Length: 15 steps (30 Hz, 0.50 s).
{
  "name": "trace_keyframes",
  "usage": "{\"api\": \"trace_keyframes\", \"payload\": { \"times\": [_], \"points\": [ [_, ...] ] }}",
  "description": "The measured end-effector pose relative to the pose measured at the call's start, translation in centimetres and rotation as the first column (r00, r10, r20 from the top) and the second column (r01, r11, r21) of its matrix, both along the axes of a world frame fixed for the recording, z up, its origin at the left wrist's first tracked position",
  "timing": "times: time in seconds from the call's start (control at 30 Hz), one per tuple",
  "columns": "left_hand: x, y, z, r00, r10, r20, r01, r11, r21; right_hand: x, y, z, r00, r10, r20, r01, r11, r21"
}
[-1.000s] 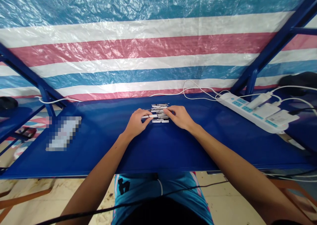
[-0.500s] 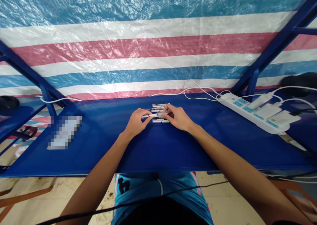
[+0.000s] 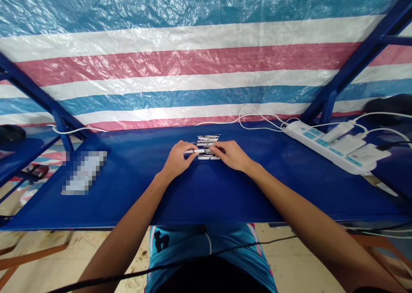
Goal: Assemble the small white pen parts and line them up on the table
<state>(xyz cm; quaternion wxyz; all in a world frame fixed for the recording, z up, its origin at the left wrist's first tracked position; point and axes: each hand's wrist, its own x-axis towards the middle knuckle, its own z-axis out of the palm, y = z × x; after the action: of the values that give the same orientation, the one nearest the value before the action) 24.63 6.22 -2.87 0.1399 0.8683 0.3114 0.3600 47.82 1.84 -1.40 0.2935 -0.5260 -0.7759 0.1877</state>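
Several small white stick-like pieces [image 3: 207, 139] lie side by side in a short row on the blue table [image 3: 206, 190], near its far middle. My left hand [image 3: 178, 159] pinches the left end of one white piece [image 3: 197, 151], fingers curled. The right end of that same piece sits in the pinched fingers of my right hand [image 3: 232, 154]. Both hands rest on the table just in front of the row. Another white piece [image 3: 208, 157] lies below them, partly hidden by my fingers.
A white power strip [image 3: 325, 149] with plugged-in chargers and white cables lies at the right back. A blurred flat thing [image 3: 84, 172] lies at the left. A striped tarp [image 3: 193, 65] hangs behind, with blue frame bars at both sides.
My right hand's fingers shifted slightly along the white pieces, lifting a little and settling back down. My left hand has stayed in place.
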Motion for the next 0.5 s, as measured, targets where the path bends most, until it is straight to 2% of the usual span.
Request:
{"api": "trace_keyframes", "payload": {
  "times": [0.23, 0.5],
  "points": [
    [-0.06, -0.03, 0.03, 0.999, 0.01, -0.031, -0.01, 1.0, -0.008, -0.07, 0.05, -0.21, 0.998, 0.007, -0.057, -0.008, 1.0, -0.021],
    [-0.01, 0.05, -0.04, 0.999, 0.018, -0.048, -0.019, 1.0, -0.022, -0.07, -0.02, -0.2, 0.994, 0.059, -0.095, -0.056, 0.998, 0.032]
  ]
}}
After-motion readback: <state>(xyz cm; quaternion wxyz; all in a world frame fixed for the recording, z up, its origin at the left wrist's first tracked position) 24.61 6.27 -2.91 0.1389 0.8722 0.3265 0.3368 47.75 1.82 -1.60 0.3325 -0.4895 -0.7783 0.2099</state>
